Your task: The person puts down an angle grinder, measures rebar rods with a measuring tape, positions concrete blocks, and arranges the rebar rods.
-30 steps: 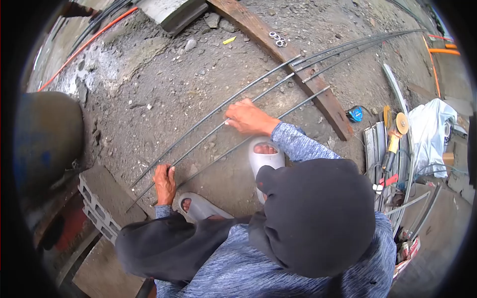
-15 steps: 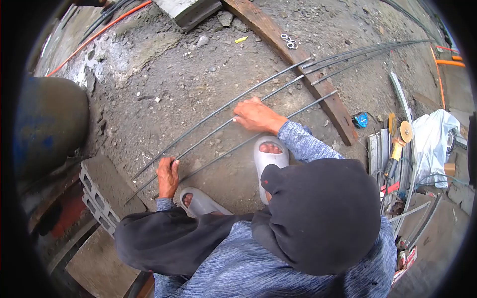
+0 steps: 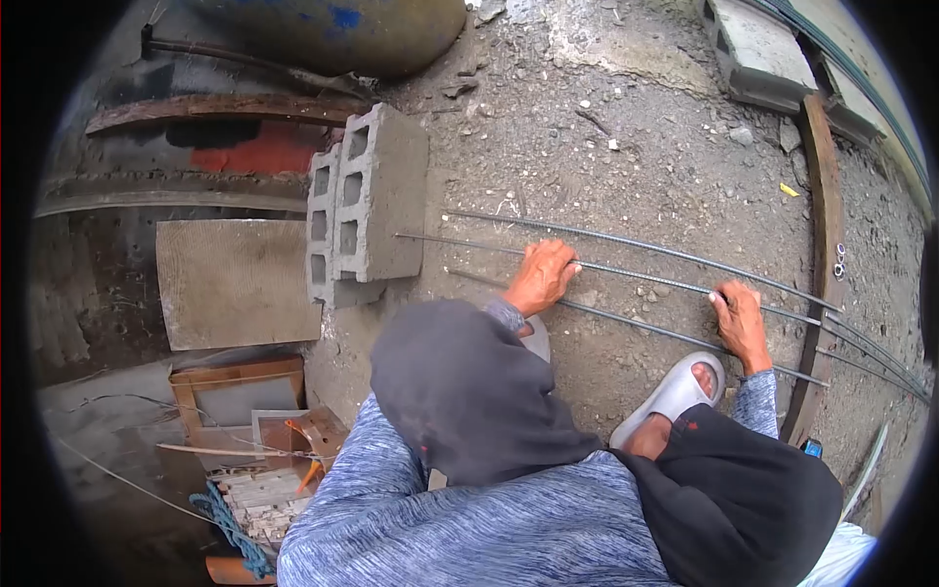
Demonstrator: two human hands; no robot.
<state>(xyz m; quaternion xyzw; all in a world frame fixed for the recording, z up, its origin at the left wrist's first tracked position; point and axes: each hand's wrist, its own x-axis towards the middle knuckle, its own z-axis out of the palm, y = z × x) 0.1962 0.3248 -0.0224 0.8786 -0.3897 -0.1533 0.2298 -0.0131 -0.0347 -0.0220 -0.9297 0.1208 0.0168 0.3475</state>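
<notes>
Three steel rebar rods lie roughly side by side over the dirt. My left hand is closed around the middle rebar, near its left part. Further right, the fingers of my right hand are closed on the same rod. Its left end overlaps the side of a grey hollow concrete block; whether it touches cannot be made out. Beyond my hands runs the far rebar, and the near rebar passes closer to my sandals. Toward their right ends the rods cross a wooden beam.
Metal rings sit on the beam. More concrete blocks stand at the upper right. A large rounded drum-like object is at the top. A board and a cardboard box lie to the left, near blue rope.
My view has swung left, bringing the hollow blocks and board further into sight. Both hands remain at the middle rebar, with little visible shift along it.
</notes>
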